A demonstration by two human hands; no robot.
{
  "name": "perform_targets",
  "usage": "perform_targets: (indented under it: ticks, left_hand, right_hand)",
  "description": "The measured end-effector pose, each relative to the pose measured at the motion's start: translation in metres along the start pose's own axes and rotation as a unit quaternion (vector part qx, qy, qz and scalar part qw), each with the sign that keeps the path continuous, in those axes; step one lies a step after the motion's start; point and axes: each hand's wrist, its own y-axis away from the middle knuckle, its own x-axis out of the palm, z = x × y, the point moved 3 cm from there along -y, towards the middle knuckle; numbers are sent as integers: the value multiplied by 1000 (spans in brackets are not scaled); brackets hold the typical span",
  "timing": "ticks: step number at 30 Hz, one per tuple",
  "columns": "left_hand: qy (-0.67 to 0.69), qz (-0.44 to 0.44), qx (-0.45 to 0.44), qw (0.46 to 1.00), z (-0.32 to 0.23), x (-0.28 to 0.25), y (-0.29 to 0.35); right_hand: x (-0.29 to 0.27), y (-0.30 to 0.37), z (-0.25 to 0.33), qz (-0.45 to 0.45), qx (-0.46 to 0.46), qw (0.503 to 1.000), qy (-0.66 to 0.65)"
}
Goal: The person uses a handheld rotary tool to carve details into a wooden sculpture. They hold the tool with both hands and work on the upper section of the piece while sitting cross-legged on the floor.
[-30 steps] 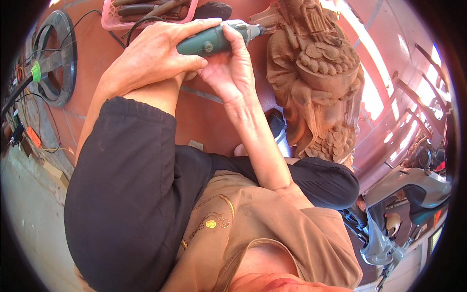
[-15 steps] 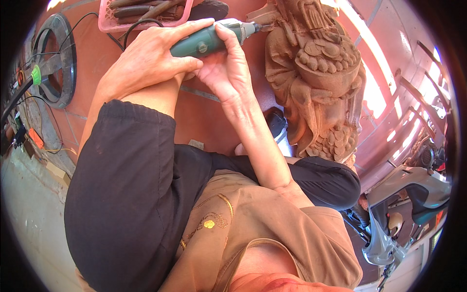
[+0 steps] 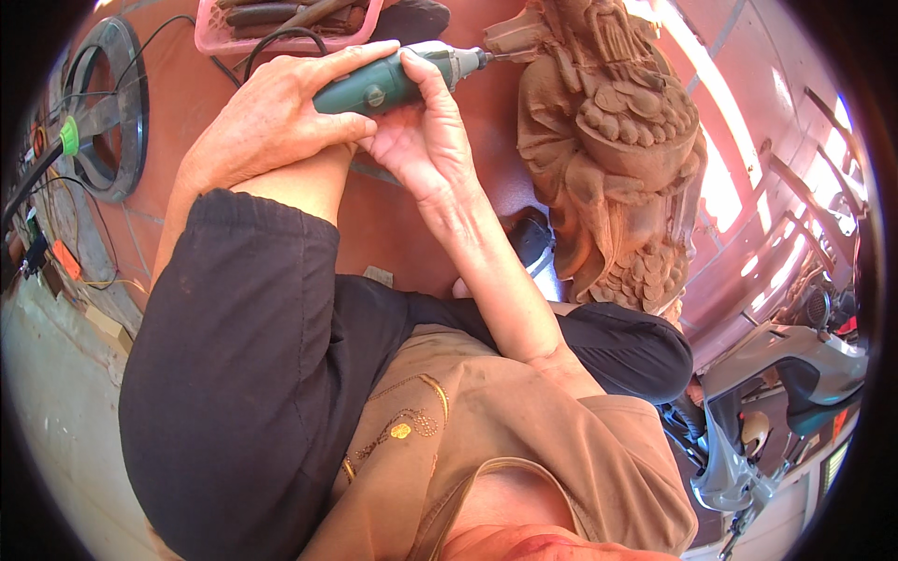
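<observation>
A green and grey handheld rotary tool lies across both my hands, its thin bit pointing right. My left hand comes over from the left with its back up, fingers along the top of the body and thumb below. My right hand cups it from underneath, palm up, with the thumb near the grey nose. A brown carved wooden figure with heaped round pieces stands just right of the tool. The bit reaches a projecting part at the figure's upper left; whether it touches cannot be made out.
Above my left hand stands a pink plastic basket of dark-handled tools, with a black cord nearby. A round black stand base is at far left. A grey motorbike stands lower right. Reddish tiles cover the floor.
Both hands and the rotary tool have shifted slightly left and down, while the carved figure sits a little further right in view. More of the thin bit shows.
</observation>
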Motion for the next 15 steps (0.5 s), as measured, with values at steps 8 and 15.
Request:
perform_targets:
  ticks: [8,15]
  left_hand:
    - [-10,1,20,1000,5,-2,1]
    - [-14,-11,24,1000,7,-2,3]
  right_hand:
    - [-1,-1,-5,2,4,1000,-11]
    - [0,-1,-7,5,6,1000,-14]
